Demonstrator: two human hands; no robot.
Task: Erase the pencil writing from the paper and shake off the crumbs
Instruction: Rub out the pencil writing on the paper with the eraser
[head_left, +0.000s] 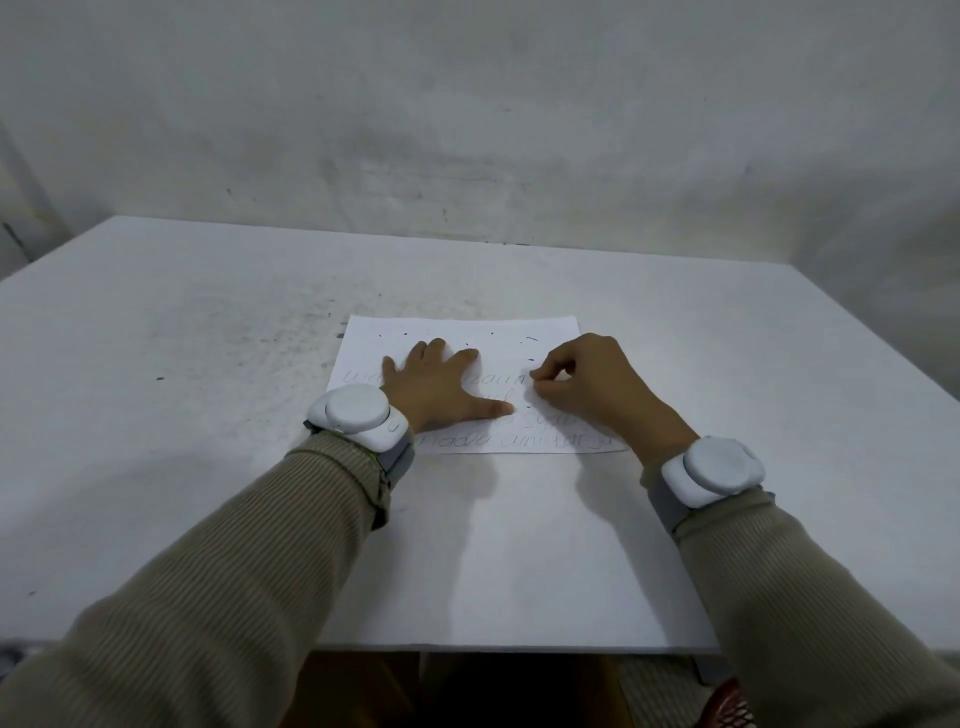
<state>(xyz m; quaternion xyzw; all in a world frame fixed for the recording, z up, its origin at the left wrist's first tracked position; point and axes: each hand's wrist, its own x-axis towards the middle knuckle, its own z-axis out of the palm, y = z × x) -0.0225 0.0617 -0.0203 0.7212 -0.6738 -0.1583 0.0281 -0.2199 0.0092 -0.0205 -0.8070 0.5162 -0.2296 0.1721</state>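
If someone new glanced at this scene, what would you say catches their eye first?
Probably the two hands on the white paper mid-table: the left hand pressed flat with fingers spread, the right hand pinched at the pencil writing. Next, the bulky white wrist devices above beige ribbed sleeves, and dark crumbs on the sheet's far part.

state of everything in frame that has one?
paper: flat on table, top rows erased, lower rows of writing remain
crumbs: dark bits on paper's top part
left hand: open, pressed flat on paper
right hand: fingertips pinched at the paper; eraser itself not visible
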